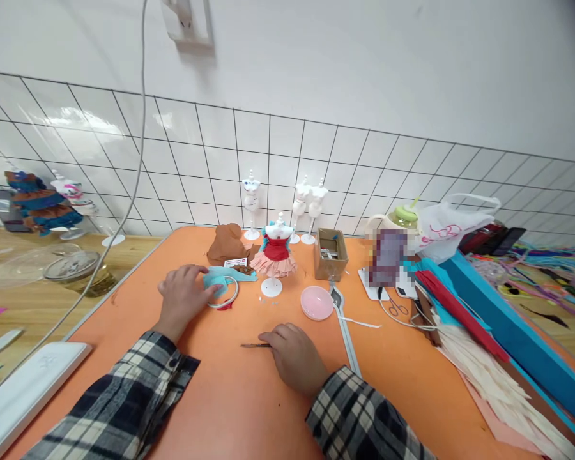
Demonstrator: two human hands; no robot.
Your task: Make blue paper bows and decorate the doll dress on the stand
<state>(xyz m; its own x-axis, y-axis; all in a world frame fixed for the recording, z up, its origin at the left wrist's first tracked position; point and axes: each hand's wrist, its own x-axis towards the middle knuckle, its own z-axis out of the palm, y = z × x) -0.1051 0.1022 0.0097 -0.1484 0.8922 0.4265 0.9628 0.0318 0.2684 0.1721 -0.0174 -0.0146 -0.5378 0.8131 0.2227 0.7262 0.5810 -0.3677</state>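
Observation:
My left hand point(184, 297) hovers or rests at the left end of a light blue piece of crepe paper point(232, 273), thumb and fingers apart, thumb over the paper. Beside the thumb lies a white ring point(236, 294) with a red scrap point(226, 305) under its edge. Low over the orange table, my right hand point(294, 358) is closed on a thin dark stick point(255, 345) whose pointed end sticks out leftward. Beyond both hands, a small white dress form point(271, 287) stands upright in a red bodice point(276, 248) and a ruffled pink skirt point(274, 264).
A pink dish point(317, 303), tweezers point(336, 297) and a cardboard box point(331, 254) sit right of centre. Bare dress forms point(252, 195) line the wall. Scissors point(397, 308), a phone and crepe strips point(489, 364) crowd the right. A white case point(36, 390) lies left.

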